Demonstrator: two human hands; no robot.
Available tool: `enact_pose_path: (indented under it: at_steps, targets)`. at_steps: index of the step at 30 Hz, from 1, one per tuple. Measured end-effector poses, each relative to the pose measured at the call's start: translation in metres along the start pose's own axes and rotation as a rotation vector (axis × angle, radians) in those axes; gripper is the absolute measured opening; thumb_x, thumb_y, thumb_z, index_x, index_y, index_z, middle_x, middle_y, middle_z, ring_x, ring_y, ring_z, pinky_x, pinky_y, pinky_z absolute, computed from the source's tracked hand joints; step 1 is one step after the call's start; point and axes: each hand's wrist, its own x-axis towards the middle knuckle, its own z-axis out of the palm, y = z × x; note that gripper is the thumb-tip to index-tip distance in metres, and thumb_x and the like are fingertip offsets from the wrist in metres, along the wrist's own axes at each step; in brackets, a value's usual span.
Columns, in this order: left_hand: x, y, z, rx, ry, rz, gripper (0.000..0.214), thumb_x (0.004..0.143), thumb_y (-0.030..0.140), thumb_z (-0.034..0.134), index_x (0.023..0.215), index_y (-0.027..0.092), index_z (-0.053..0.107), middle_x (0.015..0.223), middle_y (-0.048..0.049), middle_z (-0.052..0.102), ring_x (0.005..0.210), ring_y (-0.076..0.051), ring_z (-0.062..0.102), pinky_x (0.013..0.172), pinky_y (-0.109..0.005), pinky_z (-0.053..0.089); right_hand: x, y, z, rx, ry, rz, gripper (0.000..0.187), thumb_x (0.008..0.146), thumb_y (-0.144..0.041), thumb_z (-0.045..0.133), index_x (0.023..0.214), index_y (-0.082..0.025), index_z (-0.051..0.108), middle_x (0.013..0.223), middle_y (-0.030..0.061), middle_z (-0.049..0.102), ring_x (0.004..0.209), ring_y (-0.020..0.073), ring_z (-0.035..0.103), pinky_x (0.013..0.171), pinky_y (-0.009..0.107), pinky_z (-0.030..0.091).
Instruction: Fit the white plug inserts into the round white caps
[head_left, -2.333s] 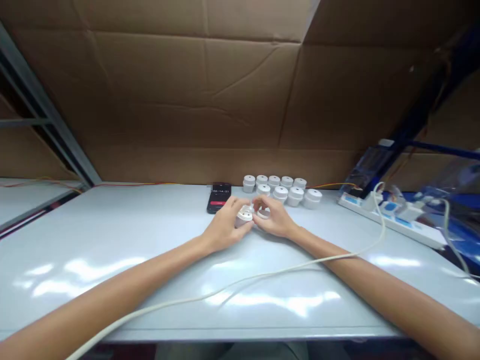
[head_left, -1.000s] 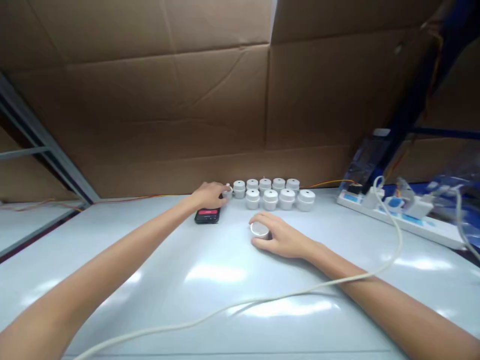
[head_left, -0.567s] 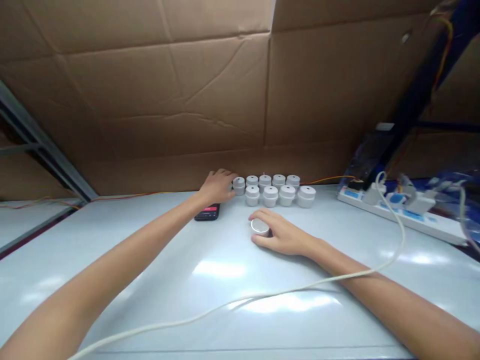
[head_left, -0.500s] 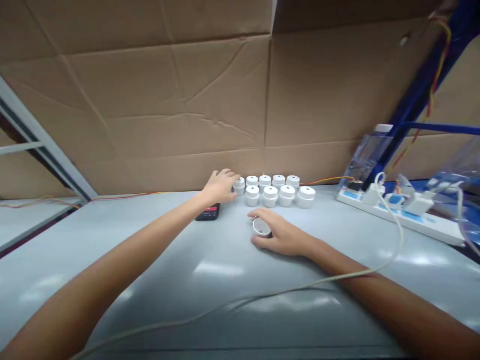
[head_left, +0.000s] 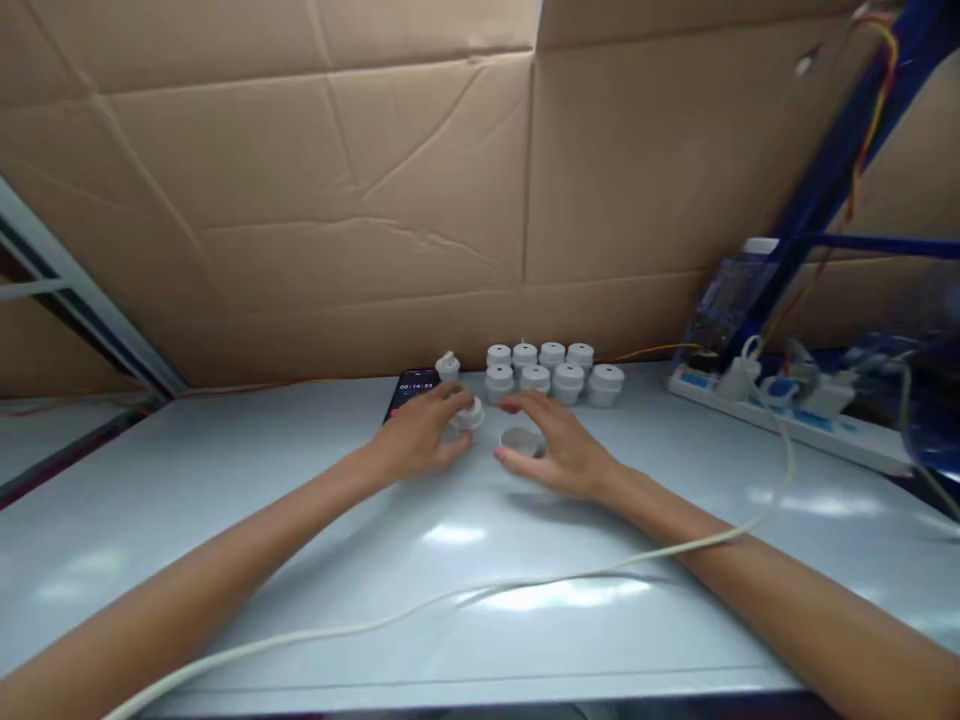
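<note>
My left hand point(head_left: 421, 432) is closed round a small white round part point(head_left: 469, 414), held just above the white table point(head_left: 225, 500). My right hand point(head_left: 561, 448) curls over a flat white round cap point(head_left: 518, 440) on the table, fingers pinching its edge. The two hands are close together in the middle. Behind them stands a cluster of several white round parts point(head_left: 551, 370) in two rows. One more white part point(head_left: 448, 366) stands alone to the left of that cluster.
A black phone point(head_left: 411, 390) with a lit timer lies behind my left hand. A white power strip point(head_left: 795, 428) with plugs sits at the right, its white cable point(head_left: 525, 580) crossing the table's front. Cardboard walls the back. A metal frame stands at left.
My left hand drew back from the far row toward the middle, bringing a white part with it. One part now stands alone left of the cluster. My right hand stayed on the cap.
</note>
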Motion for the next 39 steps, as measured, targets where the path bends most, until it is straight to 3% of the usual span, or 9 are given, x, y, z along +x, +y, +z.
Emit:
enact_pose_path:
  at_steps: [7,11,15,22,29,32,34,37,39]
  targets:
    - [-0.046,0.026,0.006,-0.395,-0.013,-0.03,0.036,0.09,0.037,0.066,0.122,0.023,0.058,0.116,-0.0056,0.067,0.1,-0.022,0.064,0.088,-0.032,0.051,-0.003,-0.031,0.004,-0.033,-0.044,-0.095,0.05,0.087,-0.04,0.073,0.13,-0.022,0.056,0.126,0.0148,0.067,0.113,0.0325,0.064,0.097,0.05,0.05]
    - [-0.049,0.037,0.006,-0.35,-0.002,0.069,0.043,0.084,0.022,0.069,0.126,0.026,0.063,0.113,-0.0066,0.06,0.103,-0.023,0.06,0.094,-0.035,0.051,-0.001,-0.043,0.002,0.099,-0.114,0.002,0.038,0.089,-0.042,0.072,0.119,-0.021,0.062,0.101,0.0072,0.069,0.083,0.0209,0.062,0.077,0.035,0.051]
    - [-0.058,0.045,0.008,-0.231,0.117,0.161,0.053,0.089,0.019,0.065,0.139,0.03,0.054,0.114,-0.0077,0.056,0.108,-0.023,0.057,0.097,-0.036,0.051,-0.001,-0.048,0.003,0.301,-0.192,0.13,0.022,0.09,-0.039,0.068,0.104,-0.022,0.069,0.094,0.0027,0.069,0.077,0.0166,0.057,0.071,0.03,0.046]
    - [-0.057,0.043,0.014,-0.07,0.452,0.246,0.034,0.103,0.04,0.05,0.129,0.018,0.05,0.117,-0.0138,0.063,0.105,-0.024,0.063,0.089,-0.036,0.053,0.002,-0.061,0.011,1.267,-0.298,0.842,0.04,0.092,-0.052,0.048,0.082,-0.016,0.062,0.067,0.003,0.06,0.052,0.0124,0.052,0.05,0.024,0.042]
    - [-0.057,0.042,0.013,0.286,0.442,0.502,0.045,0.105,0.051,0.038,0.108,0.013,0.061,0.081,-0.0077,0.065,0.067,-0.019,0.057,0.064,-0.032,0.042,-0.001,-0.077,0.017,1.245,-0.511,1.138,0.059,0.098,-0.068,0.036,0.071,-0.018,0.051,0.047,-0.0049,0.045,0.034,0.0031,0.023,0.035,0.016,0.013]
    - [-0.058,0.047,0.012,0.129,0.412,0.416,0.042,0.102,0.055,0.046,0.097,0.016,0.062,0.072,-0.0036,0.061,0.062,-0.017,0.054,0.061,-0.031,0.039,-0.007,-0.081,0.024,1.14,-0.348,1.009,0.057,0.095,-0.072,0.043,0.074,-0.019,0.05,0.048,-0.0064,0.043,0.035,0.0042,0.025,0.034,0.016,0.015]
    - [-0.058,0.052,0.011,-0.192,0.357,0.173,0.041,0.099,0.058,0.047,0.096,0.019,0.059,0.072,-0.0008,0.059,0.061,-0.016,0.053,0.061,-0.029,0.039,-0.01,-0.079,0.026,0.959,-0.167,0.779,0.052,0.096,-0.068,0.046,0.083,-0.019,0.056,0.057,-0.0034,0.051,0.041,0.0084,0.042,0.037,0.019,0.031]
    - [-0.055,0.056,0.01,-0.857,0.246,-0.341,0.045,0.098,0.064,0.042,0.089,0.021,0.051,0.066,0.0039,0.05,0.054,-0.012,0.045,0.055,-0.026,0.037,-0.011,-0.067,0.02,0.45,0.053,0.161,0.022,0.093,-0.04,0.066,0.106,-0.022,0.067,0.095,0.0062,0.068,0.08,0.0192,0.067,0.067,0.031,0.057]
    - [-0.051,0.053,0.008,-1.276,0.043,-0.624,0.05,0.096,0.068,0.039,0.081,0.021,0.048,0.058,0.0072,0.039,0.044,-0.008,0.028,0.047,-0.024,0.029,-0.008,-0.057,0.011,0.117,0.156,-0.251,0.026,0.09,-0.014,0.066,0.109,-0.029,0.071,0.115,0.0073,0.066,0.105,0.0231,0.066,0.088,0.038,0.056]
